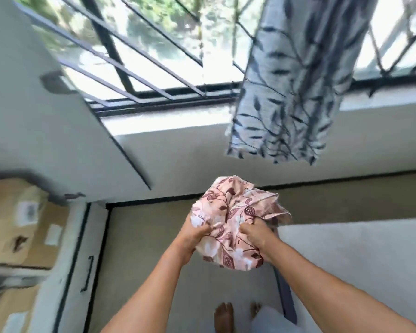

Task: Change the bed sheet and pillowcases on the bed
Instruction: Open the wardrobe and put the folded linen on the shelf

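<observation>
**As both hands clutch it, a floral bundle (231,212) hangs above the floor**

Because the left fingers (208,229) and the right fingers (246,228) are curled tight into the cloth from either side, the pink, leaf-printed bundle is held bunched between them, clear of everything else. The left hand (195,236) grips its left flank and the right hand (255,236) its right. Both arms reach forward, with bare feet (223,316) on the floor (154,236) below.

Whether the cloth is the sheet or a pillowcase, and whether it is fresh or used, cannot be told from its crumpled shape. To the right and near lies what looks like the bed (358,260), its top plain white, which suggests that it is stripped.

On the far side a patterned curtain (291,80) hangs before a barred window (130,56), and cardboard boxes (15,224) sit at the left.

The step in hand seems to be handling one piece of bedding beside the bed. If it is fresh, the next move calls for finding an edge or corner and shaking the bundle open. If it is used, it wants setting aside, well apart from the mattress.
</observation>
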Demonstrator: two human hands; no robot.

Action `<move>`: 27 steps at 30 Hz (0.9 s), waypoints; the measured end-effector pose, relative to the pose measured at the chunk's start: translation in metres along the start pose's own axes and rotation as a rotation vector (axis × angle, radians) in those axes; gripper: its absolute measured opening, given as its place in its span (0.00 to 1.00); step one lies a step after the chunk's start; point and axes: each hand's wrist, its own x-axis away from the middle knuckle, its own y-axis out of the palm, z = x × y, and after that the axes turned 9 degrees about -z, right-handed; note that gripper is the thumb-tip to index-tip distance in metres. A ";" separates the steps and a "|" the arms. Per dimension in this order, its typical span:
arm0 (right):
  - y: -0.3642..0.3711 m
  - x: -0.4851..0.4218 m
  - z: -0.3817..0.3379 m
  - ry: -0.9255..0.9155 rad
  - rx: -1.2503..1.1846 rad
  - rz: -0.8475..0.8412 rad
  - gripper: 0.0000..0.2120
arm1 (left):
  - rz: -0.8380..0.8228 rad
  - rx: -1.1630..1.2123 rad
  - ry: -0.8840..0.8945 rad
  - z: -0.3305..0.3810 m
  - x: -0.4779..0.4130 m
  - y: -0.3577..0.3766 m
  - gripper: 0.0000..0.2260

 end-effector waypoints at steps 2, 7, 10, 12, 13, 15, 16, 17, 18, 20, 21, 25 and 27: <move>0.027 -0.009 -0.039 -0.054 0.119 -0.091 0.09 | 0.060 0.029 0.013 0.013 0.011 -0.026 0.28; 0.089 -0.045 -0.104 -0.193 0.319 -0.329 0.13 | 0.310 0.150 0.037 0.029 0.034 -0.084 0.35; 0.127 -0.072 -0.137 -0.201 0.446 -0.472 0.12 | 0.486 0.219 0.045 0.037 0.050 -0.113 0.35; 0.152 -0.085 -0.160 -0.214 0.510 -0.561 0.12 | 0.590 0.254 0.059 0.047 0.060 -0.128 0.36; 0.165 -0.088 -0.175 -0.235 0.534 -0.605 0.12 | 0.662 0.284 0.076 0.055 0.066 -0.135 0.35; 0.174 -0.086 -0.187 -0.265 0.553 -0.622 0.12 | 0.710 0.312 0.081 0.062 0.071 -0.134 0.32; 0.187 -0.087 -0.201 -0.290 0.612 -0.650 0.12 | 0.791 0.335 0.117 0.065 0.076 -0.141 0.31; 0.191 -0.084 -0.209 -0.312 0.629 -0.637 0.10 | 0.812 0.330 0.119 0.069 0.079 -0.143 0.30; 0.197 -0.085 -0.218 -0.317 0.616 -0.626 0.09 | 0.820 0.308 0.135 0.080 0.081 -0.145 0.30; 0.232 -0.078 -0.260 -0.413 0.647 -0.713 0.06 | 0.994 0.285 0.181 0.098 0.094 -0.164 0.31; 0.233 -0.075 -0.266 -0.437 0.639 -0.722 0.05 | 1.033 0.278 0.193 0.103 0.095 -0.163 0.29; 0.279 -0.042 -0.303 -0.571 0.683 -0.848 0.07 | 1.232 0.297 0.271 0.128 0.131 -0.174 0.30; 0.321 -0.028 -0.330 -0.644 0.720 -0.927 0.07 | 1.337 0.349 0.353 0.143 0.159 -0.193 0.28</move>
